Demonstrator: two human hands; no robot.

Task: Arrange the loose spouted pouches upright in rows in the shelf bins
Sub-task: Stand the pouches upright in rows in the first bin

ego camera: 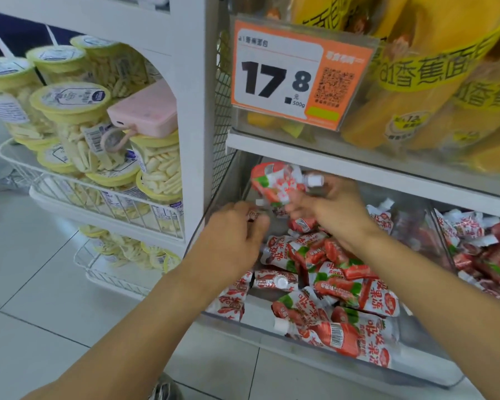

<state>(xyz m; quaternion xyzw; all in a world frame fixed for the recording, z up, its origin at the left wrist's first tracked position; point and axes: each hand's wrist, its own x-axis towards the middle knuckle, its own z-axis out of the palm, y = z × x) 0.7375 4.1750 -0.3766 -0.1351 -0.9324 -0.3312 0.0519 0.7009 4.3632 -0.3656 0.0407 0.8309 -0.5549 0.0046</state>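
Both my hands reach into a clear plastic shelf bin (300, 339) on the lower shelf. My right hand (334, 209) holds a red-and-white spouted pouch (274, 181) raised above the bin, its white cap pointing right. My left hand (234, 235) is at the bin's back left corner, its fingers curled round a small pouch (254, 214) of which only an end and cap show. Several loose pouches (329, 287) lie flat and jumbled in the bin. A neighbouring bin (445, 243) to the right holds more pouches (485, 243) in a heap.
An orange price tag (298, 73) hangs from the upper shelf, which carries yellow packets (445, 82). Left of the white upright (194, 111), wire baskets (98, 197) hold yellow-lidded snack tubs and a pink case (146, 111). Tiled floor lies below.
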